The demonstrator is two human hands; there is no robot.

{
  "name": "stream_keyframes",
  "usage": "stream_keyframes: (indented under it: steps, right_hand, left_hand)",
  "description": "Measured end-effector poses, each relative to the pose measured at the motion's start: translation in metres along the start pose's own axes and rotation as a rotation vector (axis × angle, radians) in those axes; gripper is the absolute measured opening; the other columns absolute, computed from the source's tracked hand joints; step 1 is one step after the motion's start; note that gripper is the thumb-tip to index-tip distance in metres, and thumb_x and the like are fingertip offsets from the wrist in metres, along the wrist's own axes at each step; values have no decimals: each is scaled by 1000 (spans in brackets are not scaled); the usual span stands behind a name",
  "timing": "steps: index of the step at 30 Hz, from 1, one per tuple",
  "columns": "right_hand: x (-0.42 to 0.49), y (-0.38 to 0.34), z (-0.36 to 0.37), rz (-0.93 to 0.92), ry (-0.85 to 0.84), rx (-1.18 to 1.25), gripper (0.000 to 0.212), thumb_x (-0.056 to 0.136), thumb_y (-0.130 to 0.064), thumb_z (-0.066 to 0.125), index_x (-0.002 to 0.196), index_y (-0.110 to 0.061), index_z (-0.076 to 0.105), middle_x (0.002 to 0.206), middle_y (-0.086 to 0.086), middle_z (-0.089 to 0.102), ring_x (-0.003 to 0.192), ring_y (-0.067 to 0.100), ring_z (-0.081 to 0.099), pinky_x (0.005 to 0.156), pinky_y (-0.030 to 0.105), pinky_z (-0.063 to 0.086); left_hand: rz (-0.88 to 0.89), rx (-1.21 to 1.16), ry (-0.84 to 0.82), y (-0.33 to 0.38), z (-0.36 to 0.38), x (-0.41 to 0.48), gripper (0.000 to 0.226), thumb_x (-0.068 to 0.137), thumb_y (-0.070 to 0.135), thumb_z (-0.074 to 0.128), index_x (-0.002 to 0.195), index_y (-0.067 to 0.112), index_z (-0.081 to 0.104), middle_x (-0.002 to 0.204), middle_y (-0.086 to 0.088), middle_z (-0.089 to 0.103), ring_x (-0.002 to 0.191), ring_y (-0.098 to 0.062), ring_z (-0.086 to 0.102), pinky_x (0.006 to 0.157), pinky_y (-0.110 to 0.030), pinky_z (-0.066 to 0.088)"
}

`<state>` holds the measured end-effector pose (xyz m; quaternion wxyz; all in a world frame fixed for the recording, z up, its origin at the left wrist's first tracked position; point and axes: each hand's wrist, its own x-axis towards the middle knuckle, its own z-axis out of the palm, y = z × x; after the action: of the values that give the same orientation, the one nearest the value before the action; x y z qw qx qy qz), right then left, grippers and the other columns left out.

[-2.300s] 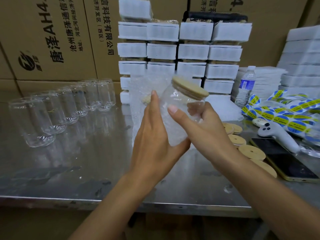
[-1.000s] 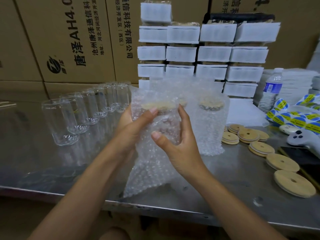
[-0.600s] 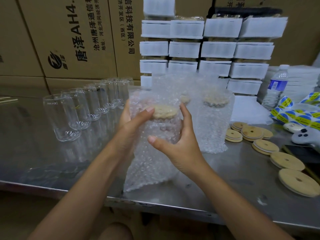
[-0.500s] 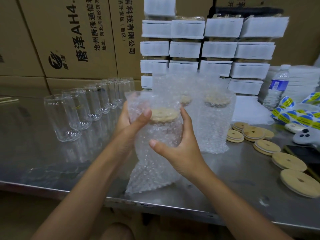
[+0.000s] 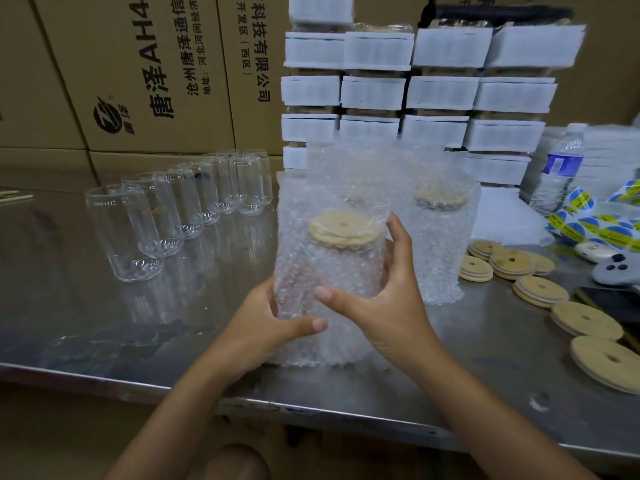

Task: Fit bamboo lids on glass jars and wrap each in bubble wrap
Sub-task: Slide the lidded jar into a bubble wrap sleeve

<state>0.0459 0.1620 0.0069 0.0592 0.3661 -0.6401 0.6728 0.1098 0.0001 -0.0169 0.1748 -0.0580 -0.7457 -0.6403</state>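
Warehouse bkgd: printed cardboard cartons (image 5: 138, 74) wall off a steel desk (image 5: 104, 323), w/ white foam packs (image 5: 440, 91) stacked at rear and a row of bare glass jars (image 5: 145, 223) waiting at left. Centre frame, a lidded jar (image 5: 332, 278) now sits inside a bubble wrap sleeve (image 5: 311, 344); approx. 2 secs ago it was held bare in front of the wrap. Sleeve's lower end meets the desk near the front edge, spare wrap standing open above. Both hands clamp the bundle: left hand (image 5: 263, 327) has dropped from the sleeve's top to low on the left side, thumb across the front; right hand (image 5: 391, 306) curls round the right side, fingertips up at lid level. Bamboo lid (image 5: 344, 226), half-hidden a sec ago, shows level through the film. Judgement: sleeving done, closing the top remains. One finished bundle (image 5: 440, 237) stands just behind-right; loose lids (image 5: 585, 320) lie at right.
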Motion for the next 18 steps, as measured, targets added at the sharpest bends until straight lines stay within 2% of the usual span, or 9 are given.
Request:
stream_keyframes:
  steps: [3,6,10,12,14,16,18]
  right_hand:
    - [-3,5,-10,56,-55,-93,114,44,-60,83,135,-63,13,138,-28,33,124,-15,37,96,10,36]
    - [-8,12,-13,122,-147,-89,118,45,-57,85,140,-53,16,138,-27,37,124,-14,39,97,10,38]
    - [-12,15,-13,154,-206,-50,86,57,-45,87,125,-46,34,116,-35,55,110,-16,52,81,0,41]
    - [-13,15,-12,155,-191,-29,79,62,-36,87,122,-43,37,113,-36,56,107,-15,54,79,0,42]
    - [-13,15,-10,154,-191,-8,79,62,-35,87,124,-40,38,114,-32,57,109,-10,56,80,4,45]
    - [-13,14,-9,149,-197,2,82,61,-35,85,127,-39,37,116,-30,57,111,-7,57,82,7,47]
    - [-13,14,-8,147,-205,10,83,62,-34,84,129,-36,36,117,-29,57,112,-5,57,83,9,47]
  left_hand:
    - [8,-24,61,-3,0,-2,56,56,24,90,106,21,65,102,10,74,96,-7,70,72,-13,52]
    - [34,-45,134,-6,3,-1,48,54,17,86,98,21,66,93,10,75,88,-6,71,67,-12,52]
    - [48,-56,151,-6,7,-1,45,52,32,84,93,24,66,90,13,75,85,-3,71,65,-10,51]
    - [23,-73,124,-6,4,-2,57,46,48,89,94,26,67,94,12,75,88,-4,70,68,-11,52]
    - [-22,-63,69,-7,0,-1,77,38,59,90,104,27,65,102,10,74,97,-8,69,72,-13,53]
    - [-64,-85,4,-7,-4,1,94,32,60,91,114,23,61,108,6,73,102,-12,68,75,-17,53]
    - [-98,-132,-74,-5,-6,3,100,29,57,93,117,23,60,109,6,72,103,-11,67,77,-17,53]
